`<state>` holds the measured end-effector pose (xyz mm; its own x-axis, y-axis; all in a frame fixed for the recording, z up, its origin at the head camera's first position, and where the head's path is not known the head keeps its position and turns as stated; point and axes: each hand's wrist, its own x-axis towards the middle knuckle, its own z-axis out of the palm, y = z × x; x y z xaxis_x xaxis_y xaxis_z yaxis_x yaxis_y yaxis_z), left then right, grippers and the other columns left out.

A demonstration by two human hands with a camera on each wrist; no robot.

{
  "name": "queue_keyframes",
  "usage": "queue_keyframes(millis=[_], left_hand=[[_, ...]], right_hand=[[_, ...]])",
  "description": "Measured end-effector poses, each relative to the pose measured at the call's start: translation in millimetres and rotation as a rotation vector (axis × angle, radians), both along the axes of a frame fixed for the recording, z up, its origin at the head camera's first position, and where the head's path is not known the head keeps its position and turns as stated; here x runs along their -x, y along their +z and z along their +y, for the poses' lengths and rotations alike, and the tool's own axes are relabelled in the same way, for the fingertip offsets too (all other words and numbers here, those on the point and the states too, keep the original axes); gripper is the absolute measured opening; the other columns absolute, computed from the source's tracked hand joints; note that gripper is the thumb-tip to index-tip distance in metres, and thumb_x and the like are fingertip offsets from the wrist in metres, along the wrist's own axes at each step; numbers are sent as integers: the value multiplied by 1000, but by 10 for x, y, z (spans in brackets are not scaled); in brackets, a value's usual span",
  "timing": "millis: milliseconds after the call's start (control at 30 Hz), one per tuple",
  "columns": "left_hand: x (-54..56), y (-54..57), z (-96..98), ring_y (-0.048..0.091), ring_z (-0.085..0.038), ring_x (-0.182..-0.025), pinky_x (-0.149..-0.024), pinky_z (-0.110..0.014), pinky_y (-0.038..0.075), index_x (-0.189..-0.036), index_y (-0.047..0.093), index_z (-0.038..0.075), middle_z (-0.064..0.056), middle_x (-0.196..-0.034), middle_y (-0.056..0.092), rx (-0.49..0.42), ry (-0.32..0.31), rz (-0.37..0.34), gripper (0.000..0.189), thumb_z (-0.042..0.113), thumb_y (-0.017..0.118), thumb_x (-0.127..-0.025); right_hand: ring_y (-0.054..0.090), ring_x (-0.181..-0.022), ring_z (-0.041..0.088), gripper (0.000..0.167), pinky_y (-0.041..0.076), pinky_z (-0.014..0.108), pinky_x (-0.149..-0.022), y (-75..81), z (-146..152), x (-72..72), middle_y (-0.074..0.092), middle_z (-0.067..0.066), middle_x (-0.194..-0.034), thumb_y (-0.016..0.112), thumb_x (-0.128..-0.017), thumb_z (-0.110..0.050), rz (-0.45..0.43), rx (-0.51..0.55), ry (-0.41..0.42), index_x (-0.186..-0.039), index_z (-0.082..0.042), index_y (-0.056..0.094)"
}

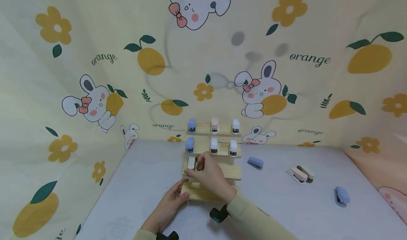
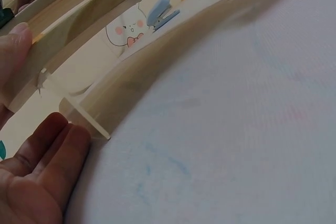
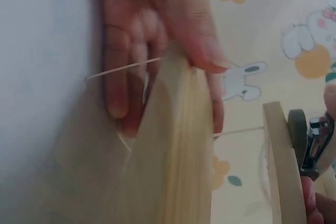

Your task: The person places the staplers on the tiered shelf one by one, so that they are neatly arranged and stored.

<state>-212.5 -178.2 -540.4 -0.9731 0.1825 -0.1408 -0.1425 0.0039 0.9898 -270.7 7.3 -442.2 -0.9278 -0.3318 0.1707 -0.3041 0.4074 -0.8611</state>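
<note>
A stepped wooden display rack [image 1: 203, 194] with several tiers stands on the table. On the left end of its second tier from the bottom, my right hand [image 1: 212, 174] pinches a small stapler [image 1: 191, 163] with a pale top. The right wrist view shows that stapler's olive-green part [image 3: 297, 135] and metal mechanism close to the board. My left hand [image 1: 170, 203] grips the left end of the lowest tier. In the right wrist view its thumb [image 3: 210, 56] and fingers lie on opposite sides of the board. A thin support [image 2: 86, 116] stands beside the left fingers in the left wrist view.
Staplers stand upright on the upper two tiers, including a blue one [image 1: 192, 126], a pink one [image 1: 214, 126] and a white one [image 1: 235, 126]. Right of the rack lie a blue stapler [image 1: 255, 163], a pink [image 1: 297, 174], a green [image 1: 306, 174] and another blue [image 1: 342, 196].
</note>
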Motion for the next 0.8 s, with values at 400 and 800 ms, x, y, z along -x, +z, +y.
queue_keyframes(millis=[400, 800], left_hand=[[4, 90, 4, 34, -30, -137, -107, -34, 37, -153, 27, 13, -21, -153, 28, 36, -18, -8, 72, 40, 60, -94], [1, 51, 28, 40, -26, -133, -102, -28, 42, -152, 28, 14, -19, -149, 35, 14, -25, -7, 69, 37, 60, -95]], right_hand=[[53, -84, 15, 56, 47, 29, -69, -8, 2, 10, 56, -1, -96, 82, -72, -49, 25, -111, -17, -104, -18, 46], [52, -79, 14, 52, 45, 28, -66, -55, -16, -21, 56, -4, -92, 82, -74, -47, 71, -142, -54, -104, -18, 49]])
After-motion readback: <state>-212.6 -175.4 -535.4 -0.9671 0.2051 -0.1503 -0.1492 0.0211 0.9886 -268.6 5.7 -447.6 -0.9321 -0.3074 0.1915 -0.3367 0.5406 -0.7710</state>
